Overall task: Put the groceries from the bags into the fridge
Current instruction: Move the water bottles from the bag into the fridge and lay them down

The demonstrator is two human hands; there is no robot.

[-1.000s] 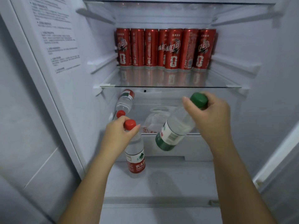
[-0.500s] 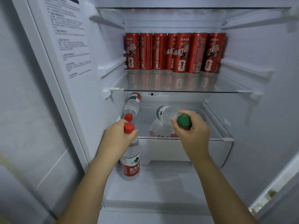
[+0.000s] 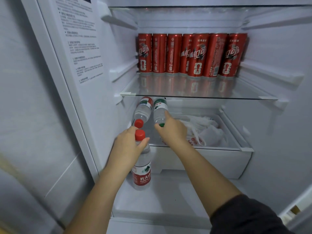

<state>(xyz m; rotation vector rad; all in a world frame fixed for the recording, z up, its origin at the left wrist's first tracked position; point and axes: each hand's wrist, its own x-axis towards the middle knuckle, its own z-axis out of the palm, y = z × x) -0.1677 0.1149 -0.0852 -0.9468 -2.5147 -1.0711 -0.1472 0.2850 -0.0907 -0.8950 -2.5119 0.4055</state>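
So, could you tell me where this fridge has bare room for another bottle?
Free: the upper shelf in front of the cans, and the fridge floor right of the upright bottle in the left hand. Crowded: the lower shelf: a red-capped bottle, the green-capped bottle in the right hand, then bags.

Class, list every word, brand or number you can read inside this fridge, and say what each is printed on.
"农夫山" and "NONGFU": label of the upright red-capped bottle gripped by the left hand.
"口可": white script on the red cans, cut off.
"汽水": small print on two cans.
Unreadable, too small or blurred: fridge wall sticker, red print on the white bag, labels of the green-capped bottle and the lying red-capped bottle.
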